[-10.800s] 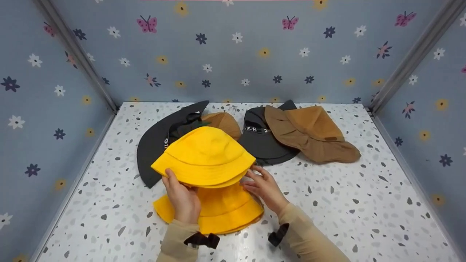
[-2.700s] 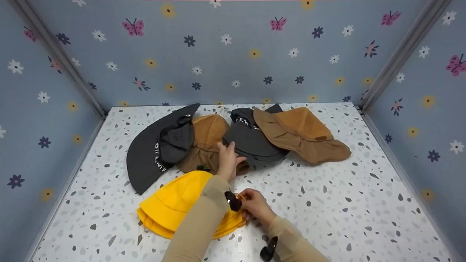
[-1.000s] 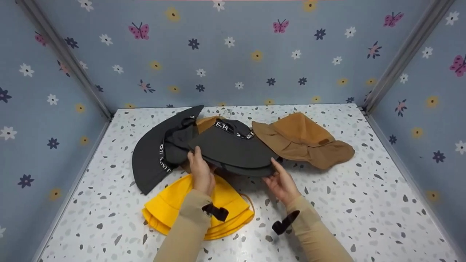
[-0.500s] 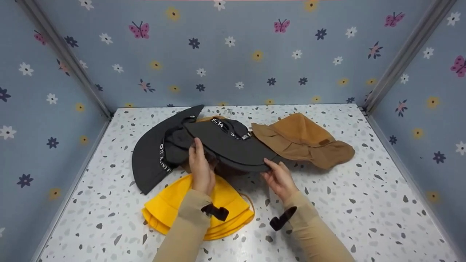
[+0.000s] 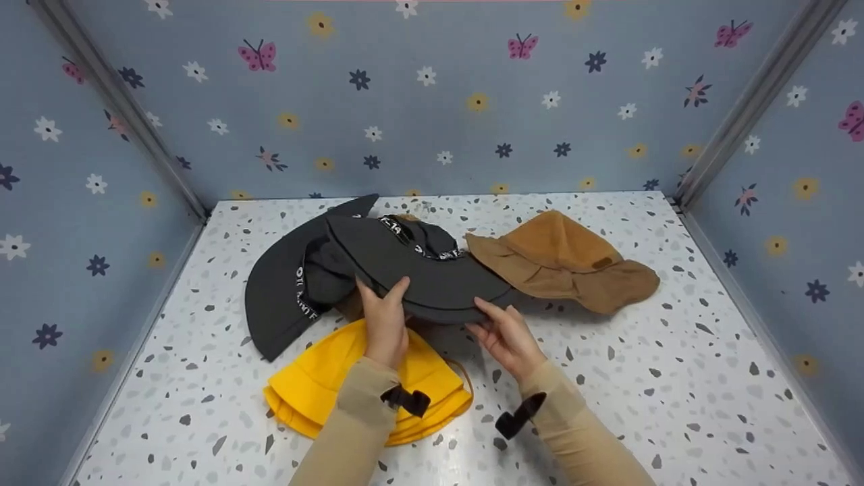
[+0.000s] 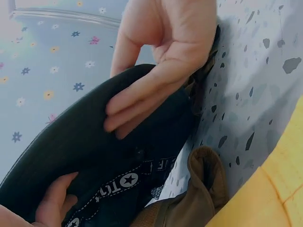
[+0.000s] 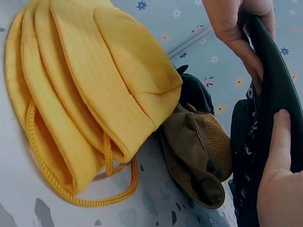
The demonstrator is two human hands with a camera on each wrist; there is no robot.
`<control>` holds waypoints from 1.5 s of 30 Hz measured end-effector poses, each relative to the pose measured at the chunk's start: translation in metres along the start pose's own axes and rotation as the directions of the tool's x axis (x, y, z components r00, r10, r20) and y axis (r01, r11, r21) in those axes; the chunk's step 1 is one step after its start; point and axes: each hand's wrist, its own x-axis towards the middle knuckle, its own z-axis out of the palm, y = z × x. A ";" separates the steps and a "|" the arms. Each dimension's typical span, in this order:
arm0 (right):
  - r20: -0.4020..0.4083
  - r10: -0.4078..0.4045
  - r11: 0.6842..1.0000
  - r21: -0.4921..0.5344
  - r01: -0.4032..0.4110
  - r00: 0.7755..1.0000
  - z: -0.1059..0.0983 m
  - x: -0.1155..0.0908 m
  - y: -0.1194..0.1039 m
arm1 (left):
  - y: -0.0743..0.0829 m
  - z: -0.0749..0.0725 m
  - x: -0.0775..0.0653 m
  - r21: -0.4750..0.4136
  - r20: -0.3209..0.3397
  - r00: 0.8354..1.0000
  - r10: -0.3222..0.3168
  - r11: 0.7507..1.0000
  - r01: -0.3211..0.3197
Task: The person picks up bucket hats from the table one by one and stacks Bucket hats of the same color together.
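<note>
A black wide-brimmed sun hat (image 5: pixel 432 283) with a white-lettered band is held tilted in the middle of the head view. My left hand (image 5: pixel 386 320) grips its front brim on the left, thumb on top. Further right, my right hand (image 5: pixel 509 337) pinches the same brim. The left wrist view shows my right hand (image 6: pixel 165 52) with fingers tucked under the brim. In the right wrist view, one right-hand finger (image 7: pixel 280 142) lies along the brim. A stack of yellow bucket hats (image 5: pixel 317 378) sits just below my left hand, with an orange cord (image 7: pixel 71 196) hanging out.
Another black wide-brimmed hat (image 5: pixel 273 290) lies on the left. Between it and the held hat, a brown hat (image 7: pixel 194 151) is mostly covered. On the right rests a brown hat with a neck flap (image 5: pixel 567 263). Patterned walls (image 5: pixel 432 101) enclose the speckled table (image 5: pixel 641 378).
Earlier both hands handled the yellow hats. The left hand then took the black hat's brim, and the right hand joined. That hat has shifted left, away from the brown flap hat, and turned slightly.
</note>
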 end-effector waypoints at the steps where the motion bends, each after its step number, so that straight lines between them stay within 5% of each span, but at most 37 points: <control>1: 0.004 0.003 1.000 -0.009 -0.003 1.000 -0.001 -0.001 0.000 | 0.001 -0.001 0.000 0.000 -0.008 1.000 0.000 1.000 0.000; 11: -0.029 0.023 1.000 0.000 -0.023 0.999 -0.011 -0.001 -0.006 | 0.021 -0.005 -0.009 -0.070 -0.031 0.999 0.012 0.997 -0.014; 24: -0.175 0.073 0.997 0.023 -0.070 0.982 -0.022 0.000 -0.004 | 0.044 -0.007 -0.028 0.029 -0.046 0.999 0.016 0.999 -0.015; 33: -0.143 -0.029 0.999 -0.019 0.026 0.989 -0.015 -0.008 -0.005 | 0.056 -0.003 -0.036 0.078 -0.048 0.998 0.033 0.997 -0.029; 45: -0.079 0.012 0.997 -0.075 -0.018 0.997 0.001 -0.029 -0.006 | 0.080 -0.005 -0.046 0.143 -0.016 0.996 0.083 0.986 -0.080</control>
